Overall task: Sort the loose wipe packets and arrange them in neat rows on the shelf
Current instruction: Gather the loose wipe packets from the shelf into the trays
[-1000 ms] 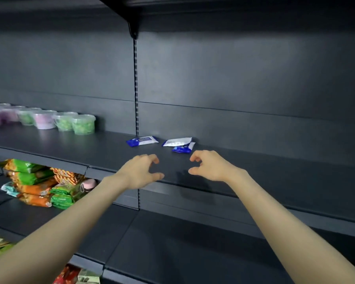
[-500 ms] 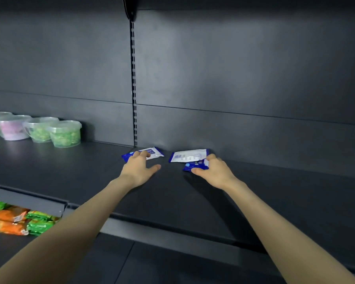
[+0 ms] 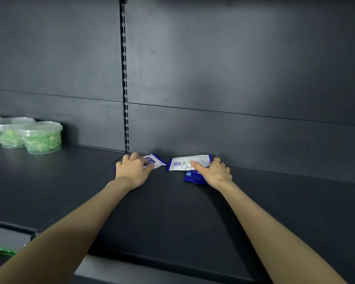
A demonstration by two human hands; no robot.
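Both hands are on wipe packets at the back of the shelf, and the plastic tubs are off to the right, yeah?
Not quite: the head view shows the plastic tubs off to the left. The left hand and right hand are on wipe packets at the back of the shelf.

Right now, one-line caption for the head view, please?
Left hand grips the left packet; right hand pinches the white packet, blue packet partly under that hand, on the shelf.

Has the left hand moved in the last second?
Yes. The left hand reached deeper, toward the foot of the slotted upright, and now holds the left packet.
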